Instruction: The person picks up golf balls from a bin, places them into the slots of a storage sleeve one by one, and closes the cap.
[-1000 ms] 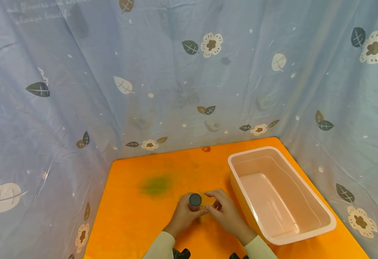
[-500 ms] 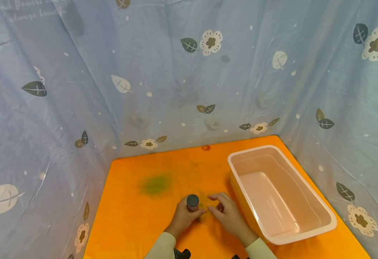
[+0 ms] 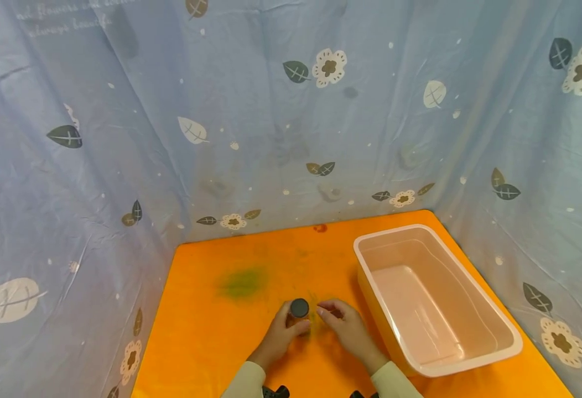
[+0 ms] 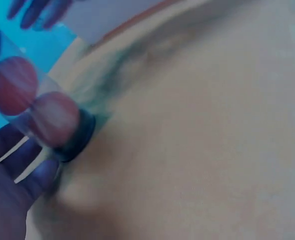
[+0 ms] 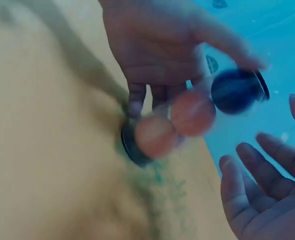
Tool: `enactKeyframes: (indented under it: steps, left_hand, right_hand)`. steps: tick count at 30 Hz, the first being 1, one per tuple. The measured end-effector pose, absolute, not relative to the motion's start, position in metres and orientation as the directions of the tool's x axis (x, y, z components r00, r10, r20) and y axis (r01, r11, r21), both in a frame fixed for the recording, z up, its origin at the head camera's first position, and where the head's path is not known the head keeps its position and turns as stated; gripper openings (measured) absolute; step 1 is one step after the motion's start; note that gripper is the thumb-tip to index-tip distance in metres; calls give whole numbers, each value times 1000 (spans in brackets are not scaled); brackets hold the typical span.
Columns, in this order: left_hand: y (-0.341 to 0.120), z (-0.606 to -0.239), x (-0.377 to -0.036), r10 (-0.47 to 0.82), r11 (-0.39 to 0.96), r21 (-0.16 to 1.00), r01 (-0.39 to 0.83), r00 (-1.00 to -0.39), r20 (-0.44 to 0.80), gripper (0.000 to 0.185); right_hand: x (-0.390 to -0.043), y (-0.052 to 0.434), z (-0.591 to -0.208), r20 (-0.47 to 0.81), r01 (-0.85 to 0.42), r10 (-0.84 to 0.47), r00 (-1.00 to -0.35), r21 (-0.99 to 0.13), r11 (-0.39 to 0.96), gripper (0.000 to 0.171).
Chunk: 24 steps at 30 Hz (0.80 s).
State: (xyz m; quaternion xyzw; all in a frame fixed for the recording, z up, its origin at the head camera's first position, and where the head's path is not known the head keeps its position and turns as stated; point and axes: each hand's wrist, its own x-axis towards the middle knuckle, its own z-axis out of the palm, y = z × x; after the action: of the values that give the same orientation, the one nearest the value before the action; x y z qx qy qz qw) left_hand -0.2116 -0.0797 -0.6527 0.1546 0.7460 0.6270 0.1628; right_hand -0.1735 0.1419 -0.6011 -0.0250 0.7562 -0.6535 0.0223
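A clear tube [image 3: 299, 308] with dark end caps stands near the front middle of the tabletop. Inside it the right wrist view shows two reddish balls [image 5: 192, 113] and a dark ball [image 5: 235, 92]. My left hand [image 3: 277, 338] is loosely around the tube from the left, fingers spread behind it and thumb apart from them. In the left wrist view those fingers [image 4: 20, 157] are fairly straight beside the tube [image 4: 55, 120]. My right hand [image 3: 347, 330] hovers to the right of the tube, fingers relaxed and holding nothing.
A pale pink plastic bin [image 3: 395, 331] stands on the right of the orange tabletop [image 3: 206, 342]. A green smudge [image 3: 243, 283] marks the surface left of the tube. Blue patterned curtains [image 3: 251, 138] enclose the back and both sides.
My left thumb and fingers have loosened around the tube, and a gap now shows between them. The tube stays in place. My right hand has drawn its fingertips closer together.
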Motion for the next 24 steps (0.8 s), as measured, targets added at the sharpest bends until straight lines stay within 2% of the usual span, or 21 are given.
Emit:
enactKeyframes:
  steps: [3, 6, 10, 17, 20, 24]
  left_hand:
    - [-87, -645, -208, 397, 176, 984, -6, -915, -77, 47]
    - [-92, -640, -208, 352, 175, 984, -9, -933, -71, 52]
    - [-94, -639, -210, 333, 134, 990, -36, -939, -80, 53]
    - [-90, -636, -213, 316, 21, 986, -168, -934, -166, 56]
    - [-89, -634, -214, 305, 16, 975, -220, -928, -214, 55]
    - [-92, -631, -215, 315, 50, 973, -225, -921, -229, 50]
  right_hand:
    - [-178, 133, -601, -86, 81, -75, -993, -995, 66, 43]
    - [-183, 124, -600, -123, 122, -100, -987, -992, 25, 48]
    - [-188, 116, -601, -134, 134, -121, -983, -991, 11, 44]
    - [-193, 114, -601, -166, 171, -129, -978, -985, -28, 37]
    - [-195, 115, -601, -177, 184, -140, -974, -982, -41, 34]
    - [-198, 115, -603, -189, 196, -144, -971, -980, -34, 31]
